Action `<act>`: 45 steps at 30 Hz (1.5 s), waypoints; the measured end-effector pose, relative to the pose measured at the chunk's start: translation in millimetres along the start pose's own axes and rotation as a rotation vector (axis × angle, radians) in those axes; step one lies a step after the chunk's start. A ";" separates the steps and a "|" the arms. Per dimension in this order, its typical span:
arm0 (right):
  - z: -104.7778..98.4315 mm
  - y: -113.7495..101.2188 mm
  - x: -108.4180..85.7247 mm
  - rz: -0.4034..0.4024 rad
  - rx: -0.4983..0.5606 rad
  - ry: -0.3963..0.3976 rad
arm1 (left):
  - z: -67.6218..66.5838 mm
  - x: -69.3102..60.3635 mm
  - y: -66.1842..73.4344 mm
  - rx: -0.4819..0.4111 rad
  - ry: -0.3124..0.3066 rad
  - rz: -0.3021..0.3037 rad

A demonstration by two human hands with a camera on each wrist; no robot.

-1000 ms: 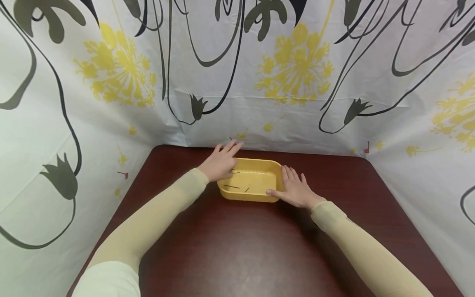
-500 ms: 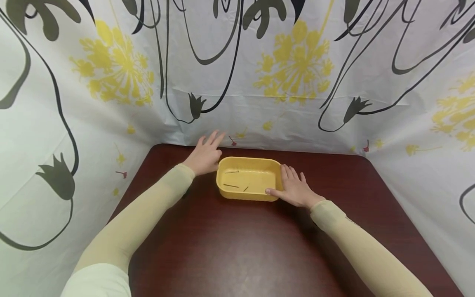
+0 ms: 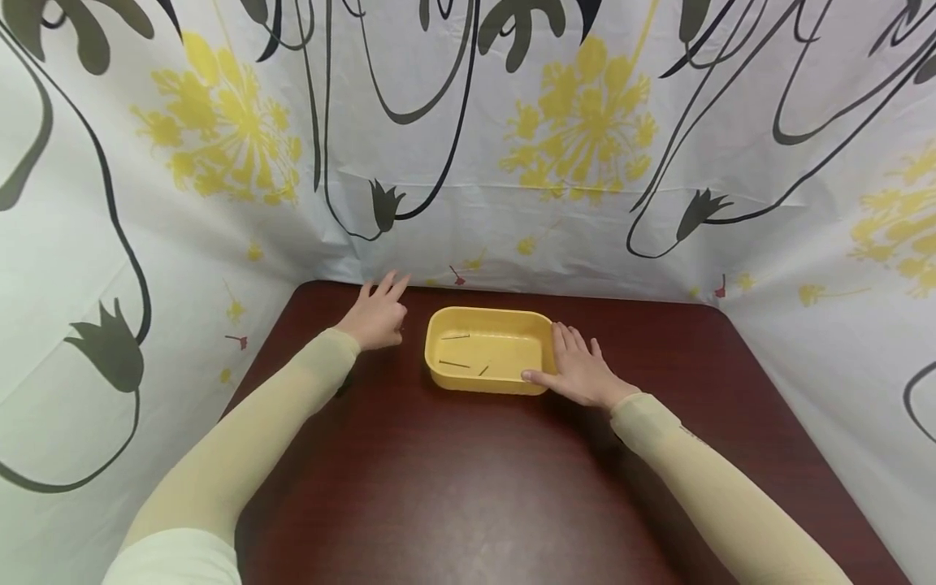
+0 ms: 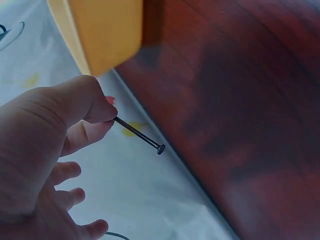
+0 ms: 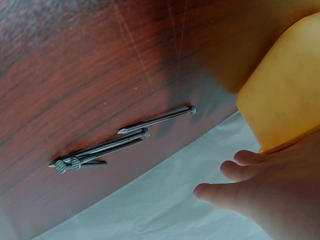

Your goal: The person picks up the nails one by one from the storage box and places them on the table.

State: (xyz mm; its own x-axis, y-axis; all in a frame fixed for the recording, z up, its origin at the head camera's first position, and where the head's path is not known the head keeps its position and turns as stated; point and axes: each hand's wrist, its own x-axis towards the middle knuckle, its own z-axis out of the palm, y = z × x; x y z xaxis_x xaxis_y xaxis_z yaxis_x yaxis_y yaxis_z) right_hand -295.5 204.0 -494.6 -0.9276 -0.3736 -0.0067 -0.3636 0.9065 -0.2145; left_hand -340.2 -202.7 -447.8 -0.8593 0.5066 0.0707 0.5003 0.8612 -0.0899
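Note:
My left hand (image 3: 371, 321) pinches a dark steel nail (image 4: 140, 135) between thumb and index finger, its flat head pointing away from the fingertips. The other fingers of that hand are spread. It hovers over the table, left of a yellow plastic tray (image 3: 488, 383) and apart from it. Inside the tray lie a nail near the back left (image 3: 456, 336), a nail near the front left (image 3: 454, 364) and a shorter-looking nail (image 3: 483, 370). My right hand (image 3: 585, 374) rests against the tray's right end, fingers straight along the side and thumb at the front rim.
Several loose nails (image 5: 100, 150) lie together on the dark red-brown table (image 3: 468, 479), beside the tray in the right wrist view; in the head view I cannot make them out. A patterned white cloth (image 3: 468, 162) hangs behind the table and along both sides.
My left hand has moved left, out from over the tray to the table beside it. That uncovers the nail at the tray's back left. My right hand stays on the tray.

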 end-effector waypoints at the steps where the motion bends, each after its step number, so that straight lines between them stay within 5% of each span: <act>1: -0.5 -0.2 0.1 0.000 0.001 -0.002 | 2.2 -1.4 -3.1 -0.007 -0.015 -0.010; 15: -4.0 -2.1 0.9 0.001 0.007 -0.012 | 28.8 -23.8 -27.8 -0.100 -0.188 -0.083; 23: -2.8 -1.1 1.2 -0.001 0.017 -0.004 | 44.9 -27.8 -33.1 -0.134 -0.202 -0.104; 45: 0.8 1.0 0.7 -0.002 0.014 -0.001 | 49.3 -29.8 -34.0 -0.217 -0.194 -0.153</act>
State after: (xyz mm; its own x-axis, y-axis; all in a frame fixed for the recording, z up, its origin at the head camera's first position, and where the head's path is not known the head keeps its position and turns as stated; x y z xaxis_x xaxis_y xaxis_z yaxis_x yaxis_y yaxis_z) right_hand -296.5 204.5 -495.6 -0.9269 -0.3753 -0.0077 -0.3637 0.9031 -0.2281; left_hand -336.8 -249.1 -495.8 -0.9202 0.3707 -0.1255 0.3565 0.9263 0.1224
